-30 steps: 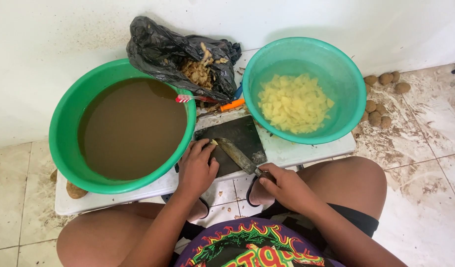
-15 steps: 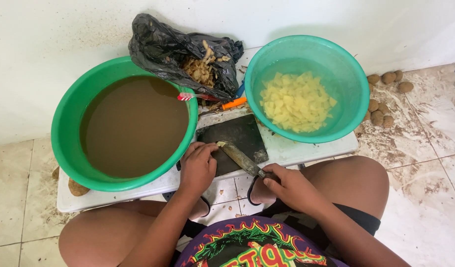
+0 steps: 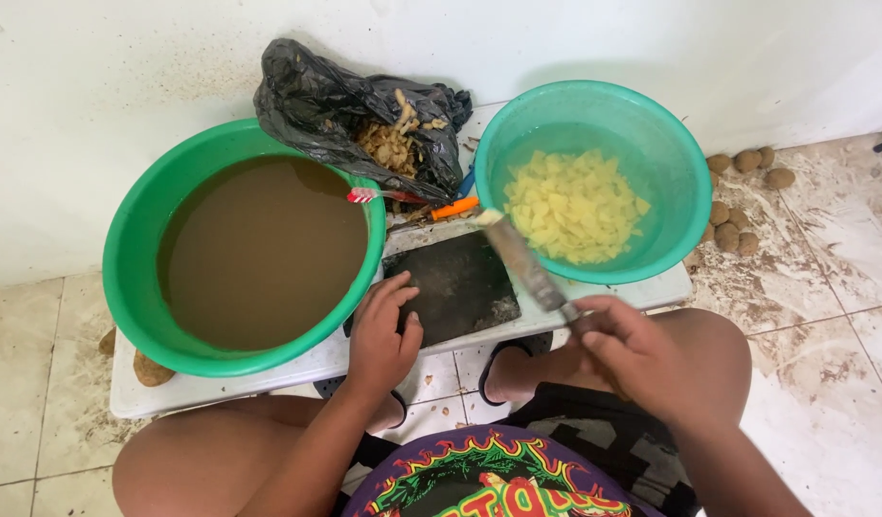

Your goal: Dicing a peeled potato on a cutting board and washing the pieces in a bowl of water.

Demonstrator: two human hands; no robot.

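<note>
Head view, from the left: a brown potato (image 3: 148, 369) lies on the floor at the left edge of a low white table (image 3: 269, 375). On the table stands a big green basin (image 3: 135, 225) full of muddy brown water. Behind it, against the wall, a black bag (image 3: 316, 105) holds brown peelings (image 3: 388, 144); a red-and-white toothbrush (image 3: 379, 195) rests by the basin's rim, with an orange-handled tool (image 3: 452, 207) just beside it. In front of these lies a dark cutting board (image 3: 455, 282). The left hand (image 3: 382, 335) rests flat on the board's near left corner, fingers spread, holding nothing. The right hand (image 3: 642, 359) is clenched around the handle of a knife (image 3: 525, 266), which is lifted over the board, slanting up and left; a pale potato piece (image 3: 489, 217) sits on its tip, just beside the rim of the teal bowl (image 3: 685, 182). That bowl holds water and yellow potato cubes (image 3: 573, 203). On the floor to the right, near the wall, lie several small unpeeled potatoes (image 3: 738, 196). Bare knees show below the table
</note>
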